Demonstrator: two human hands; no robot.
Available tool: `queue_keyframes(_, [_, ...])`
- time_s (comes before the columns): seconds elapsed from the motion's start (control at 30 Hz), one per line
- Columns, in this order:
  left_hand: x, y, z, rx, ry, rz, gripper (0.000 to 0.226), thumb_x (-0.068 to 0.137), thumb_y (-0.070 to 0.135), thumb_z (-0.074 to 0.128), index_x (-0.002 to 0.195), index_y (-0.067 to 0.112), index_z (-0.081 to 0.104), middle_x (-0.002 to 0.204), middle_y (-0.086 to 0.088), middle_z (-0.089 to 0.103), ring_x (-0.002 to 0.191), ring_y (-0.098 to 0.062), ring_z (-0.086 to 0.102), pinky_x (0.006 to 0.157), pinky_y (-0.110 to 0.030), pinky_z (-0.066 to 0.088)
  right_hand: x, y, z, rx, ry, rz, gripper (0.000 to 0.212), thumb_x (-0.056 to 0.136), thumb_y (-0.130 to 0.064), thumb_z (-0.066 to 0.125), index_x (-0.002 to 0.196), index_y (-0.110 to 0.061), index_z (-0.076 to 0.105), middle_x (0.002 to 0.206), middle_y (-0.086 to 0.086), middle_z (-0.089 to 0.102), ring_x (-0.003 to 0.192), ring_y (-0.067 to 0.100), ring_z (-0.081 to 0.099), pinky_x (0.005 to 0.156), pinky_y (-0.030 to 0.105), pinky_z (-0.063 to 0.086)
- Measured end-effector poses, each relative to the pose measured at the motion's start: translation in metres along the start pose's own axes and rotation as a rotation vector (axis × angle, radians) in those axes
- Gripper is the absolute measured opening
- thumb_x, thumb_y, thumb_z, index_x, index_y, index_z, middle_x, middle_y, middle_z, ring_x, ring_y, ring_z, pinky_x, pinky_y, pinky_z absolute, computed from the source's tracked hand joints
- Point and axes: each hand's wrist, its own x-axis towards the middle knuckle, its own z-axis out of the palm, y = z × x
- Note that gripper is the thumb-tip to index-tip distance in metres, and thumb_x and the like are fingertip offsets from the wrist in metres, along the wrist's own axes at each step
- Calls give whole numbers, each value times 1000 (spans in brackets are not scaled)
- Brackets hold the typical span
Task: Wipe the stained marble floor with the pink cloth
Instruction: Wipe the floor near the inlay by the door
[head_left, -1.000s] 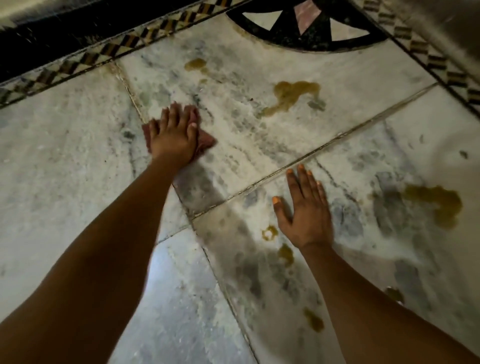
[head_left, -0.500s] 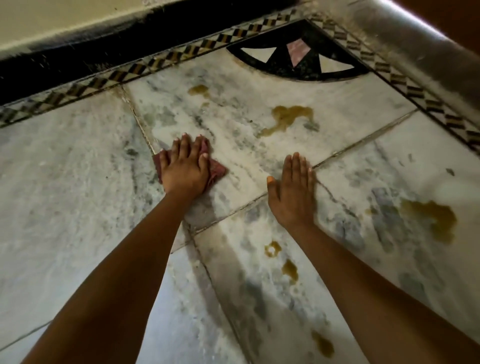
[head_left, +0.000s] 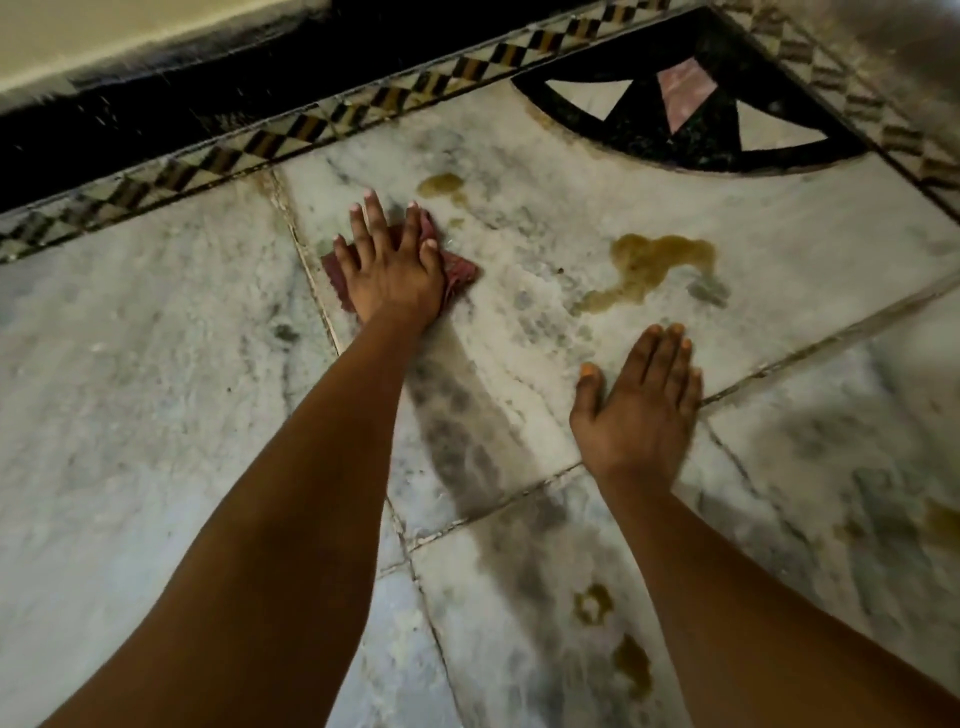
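Observation:
My left hand (head_left: 390, 265) presses flat, fingers spread, on the pink cloth (head_left: 460, 271), which shows only at its edges around the palm. Both lie on the white marble floor (head_left: 130, 415) beside a tile joint. A small yellow-brown stain (head_left: 441, 184) sits just beyond the cloth to the right. A larger stain (head_left: 649, 262) spreads further right. My right hand (head_left: 641, 410) rests flat on the marble below that stain, fingers together, holding nothing. Two small stains (head_left: 592, 603) (head_left: 631, 665) lie near my right forearm, and another stain (head_left: 940, 525) at the right edge.
A patterned inlay border (head_left: 311, 124) runs along the far side, with a black band (head_left: 130, 119) and the wall base behind it. A black quarter-circle inlay (head_left: 691, 124) fills the far right corner. A second patterned border runs down the right side.
My left hand has slid the cloth forward and to the right, toward the small stain. My right hand has shifted forward across the tile joint. The view has come closer to the corner.

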Motion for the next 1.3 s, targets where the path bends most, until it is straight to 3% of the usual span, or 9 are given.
queue_keyframes(0.1, [-5,7,-3,0,36,40,53,97,43,23,148,28,23,155,-15,13,140,-36,14,113,-49,10,1,0,0,-5,-6,5,79,88,-50,15,148,1,16,156,21,14,145,32,13,117,43,6])
queue_keyframes(0.17, [-22,-1,-3,36,54,210,57,94,46,21,146,25,30,140,-18,35,121,-37,35,98,-45,26,1,-1,-1,-3,2,2,78,88,-50,17,148,1,18,155,22,16,144,33,16,117,45,9])
queue_keyframes(0.3, [-42,-39,-3,-4,62,442,62,92,50,23,144,18,34,129,-15,49,108,-34,45,88,-42,28,0,-1,-1,-1,14,21,76,90,-49,20,147,1,20,154,22,19,143,33,18,117,46,12])
queue_keyframes(0.43, [17,-42,-4,-65,183,125,49,96,35,33,140,16,41,136,-16,46,121,-34,41,101,-42,25,0,-1,-1,-3,28,22,76,90,-49,20,147,1,20,154,21,19,144,33,18,117,45,12])
queue_keyframes(0.6, [104,4,-5,-129,49,-83,52,100,36,20,149,20,20,156,-6,19,143,-26,15,115,-43,11,1,1,2,2,36,12,77,89,-51,19,149,-2,16,156,18,14,145,30,14,117,42,6])
queue_keyframes(0.73, [98,54,1,-92,-76,204,55,99,46,14,150,28,9,159,-1,5,146,-21,3,116,-41,2,1,0,3,4,64,15,76,89,-49,21,148,-1,20,155,20,19,143,32,19,116,42,8])
queue_keyframes(0.87, [49,29,7,-4,-57,589,58,93,50,15,149,33,15,158,6,12,146,-17,6,115,-37,2,1,-1,2,-15,70,19,75,90,-48,25,146,1,24,153,22,23,142,34,23,116,44,13])
queue_keyframes(1.1, [113,40,-2,-14,-83,148,52,100,42,16,150,29,9,159,-1,1,146,-22,-4,117,-45,-3,2,-2,1,-7,69,37,75,89,-48,24,147,0,23,154,20,21,143,32,21,116,43,10])
queue_keyframes(1.3, [50,18,3,0,-120,550,57,95,46,12,149,30,12,158,2,9,146,-18,4,115,-36,-2,0,-3,-3,-24,30,45,74,90,-47,24,146,1,24,154,21,22,142,32,22,115,46,15])
